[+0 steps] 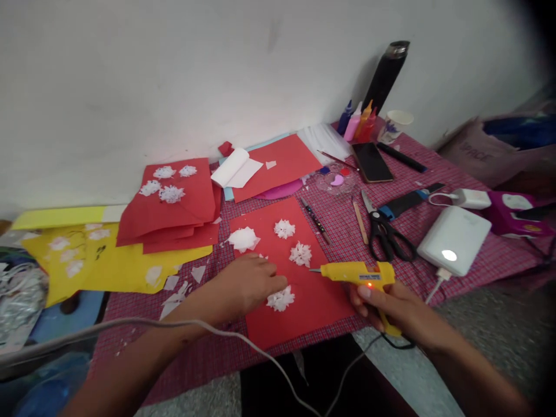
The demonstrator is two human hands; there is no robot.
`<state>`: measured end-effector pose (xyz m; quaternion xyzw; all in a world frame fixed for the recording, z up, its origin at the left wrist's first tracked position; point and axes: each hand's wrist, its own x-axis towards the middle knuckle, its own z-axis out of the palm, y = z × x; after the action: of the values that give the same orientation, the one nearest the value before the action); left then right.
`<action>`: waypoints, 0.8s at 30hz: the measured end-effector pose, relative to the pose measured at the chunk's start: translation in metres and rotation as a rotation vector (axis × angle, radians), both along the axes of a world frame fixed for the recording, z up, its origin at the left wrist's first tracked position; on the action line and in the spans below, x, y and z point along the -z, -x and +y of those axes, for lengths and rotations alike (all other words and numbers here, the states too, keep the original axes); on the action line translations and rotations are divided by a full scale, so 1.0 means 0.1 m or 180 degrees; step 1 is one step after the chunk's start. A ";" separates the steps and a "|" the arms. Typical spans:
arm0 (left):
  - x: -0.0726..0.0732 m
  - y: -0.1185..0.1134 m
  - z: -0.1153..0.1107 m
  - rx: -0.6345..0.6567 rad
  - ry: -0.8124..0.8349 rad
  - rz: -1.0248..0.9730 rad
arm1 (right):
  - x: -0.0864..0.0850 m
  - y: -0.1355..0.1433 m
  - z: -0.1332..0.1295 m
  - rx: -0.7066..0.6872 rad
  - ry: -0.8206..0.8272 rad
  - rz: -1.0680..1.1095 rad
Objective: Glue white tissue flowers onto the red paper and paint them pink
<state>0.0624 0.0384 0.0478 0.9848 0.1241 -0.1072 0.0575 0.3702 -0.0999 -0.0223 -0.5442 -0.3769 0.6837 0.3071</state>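
Observation:
My right hand [386, 304] is wrapped round the handle of a yellow hot glue gun [347, 271]. The gun's nozzle points left over a red paper sheet [264, 223], and a small orange light glows on its body. Above the same sheet, my left hand [254, 284] has its fingers curled, with the tips beside a white paper flower [281, 298]; whatever they may grip is hidden. Two more white flowers, one at the top [284, 229] and one nearer the nozzle [300, 253], sit on the sheet. A pile of white paper pieces [243, 238] lies at its upper left.
Black-handled scissors [386, 234], a white power bank [454, 240] and a phone [372, 162] lie to the right. Paint bottles [358, 121] and a black flask [386, 75] stand behind. Red papers with flowers [174, 223] are at left. A grey cable [208, 327] crosses my left forearm.

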 end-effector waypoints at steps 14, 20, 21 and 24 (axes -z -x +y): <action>0.05 -0.14 0.06 0.0128 0.0016 0.0184 | 0.01 -0.02 -0.01 -0.0010 -0.0155 0.0104; 0.07 -0.14 0.04 0.0166 0.0052 0.0130 | 0.03 -0.02 -0.01 0.0049 -0.0142 0.0150; 0.08 -0.14 0.03 0.0175 0.0038 0.0127 | 0.02 -0.02 -0.02 0.0057 -0.0144 0.0161; 0.09 -0.15 0.02 0.0219 -0.0004 0.0146 | 0.01 -0.02 -0.02 0.0075 -0.0159 0.0169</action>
<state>0.0769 0.0407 0.0389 0.9858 0.0916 -0.1316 0.0504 0.3719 -0.1015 -0.0237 -0.5225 -0.3791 0.6846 0.3385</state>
